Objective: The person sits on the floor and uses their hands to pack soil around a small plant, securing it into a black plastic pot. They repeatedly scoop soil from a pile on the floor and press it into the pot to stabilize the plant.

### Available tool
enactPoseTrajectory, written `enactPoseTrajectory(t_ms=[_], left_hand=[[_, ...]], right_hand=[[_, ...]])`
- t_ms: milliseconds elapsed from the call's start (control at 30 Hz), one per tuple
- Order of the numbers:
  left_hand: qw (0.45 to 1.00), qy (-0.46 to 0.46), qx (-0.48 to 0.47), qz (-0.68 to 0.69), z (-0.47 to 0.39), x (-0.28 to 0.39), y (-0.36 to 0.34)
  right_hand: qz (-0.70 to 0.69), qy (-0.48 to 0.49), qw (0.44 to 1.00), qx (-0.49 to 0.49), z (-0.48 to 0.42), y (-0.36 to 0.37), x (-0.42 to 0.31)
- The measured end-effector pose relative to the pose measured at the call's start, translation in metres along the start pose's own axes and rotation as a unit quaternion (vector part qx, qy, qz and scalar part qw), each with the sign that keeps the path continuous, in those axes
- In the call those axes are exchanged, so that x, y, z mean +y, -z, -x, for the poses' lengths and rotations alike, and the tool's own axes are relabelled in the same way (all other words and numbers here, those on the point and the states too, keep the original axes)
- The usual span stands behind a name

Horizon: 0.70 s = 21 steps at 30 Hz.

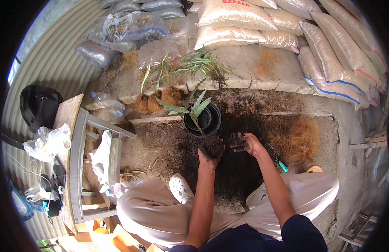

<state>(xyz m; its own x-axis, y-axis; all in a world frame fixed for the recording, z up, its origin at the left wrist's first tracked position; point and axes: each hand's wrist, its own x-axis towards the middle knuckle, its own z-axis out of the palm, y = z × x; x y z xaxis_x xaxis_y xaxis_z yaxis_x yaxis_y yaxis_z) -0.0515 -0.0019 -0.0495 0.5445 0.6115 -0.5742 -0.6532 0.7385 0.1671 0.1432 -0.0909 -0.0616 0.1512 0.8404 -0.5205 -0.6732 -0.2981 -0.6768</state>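
Note:
A dark clump of soil (212, 146) rests in my left hand (207, 158), around the base of a leafy green plant (196, 110). The plant's stem leans up and to the left, its leaves hanging over a black plastic pot (217, 121). My right hand (251, 145) is apart from the clump, to its right, with fingers spread and dirtied by soil. Nothing shows in that hand. Below both hands lies a heap of dark soil (237, 176) between my legs.
Several plants with fibre-wrapped roots (171, 96) stand beyond the pot, near loose bare-root plants (207, 64). Coconut fibre (303, 138) and a turquoise-handled tool (283, 167) lie to the right. A wooden table (70, 126) stands left. Filled sacks (232, 36) are stacked at the back.

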Motion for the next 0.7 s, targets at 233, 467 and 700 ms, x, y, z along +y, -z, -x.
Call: enactPoseTrajectory(t_ms=[233,467,700], left_hand=[[0.999,0.024,-0.039,-0.003,-0.006,-0.002,0.006],[1.0,0.021,-0.023,-0.001,0.001,0.0,0.003],[1.0,0.019,-0.019,0.017,-0.001,0.003,0.005]], right_hand=[[0.211,0.02,0.973,0.087,-0.021,0.045,0.029],[0.617,-0.086,0.769,0.144,-0.029,0.045,0.042],[0.688,0.028,0.698,0.193,-0.019,0.037,0.071]])
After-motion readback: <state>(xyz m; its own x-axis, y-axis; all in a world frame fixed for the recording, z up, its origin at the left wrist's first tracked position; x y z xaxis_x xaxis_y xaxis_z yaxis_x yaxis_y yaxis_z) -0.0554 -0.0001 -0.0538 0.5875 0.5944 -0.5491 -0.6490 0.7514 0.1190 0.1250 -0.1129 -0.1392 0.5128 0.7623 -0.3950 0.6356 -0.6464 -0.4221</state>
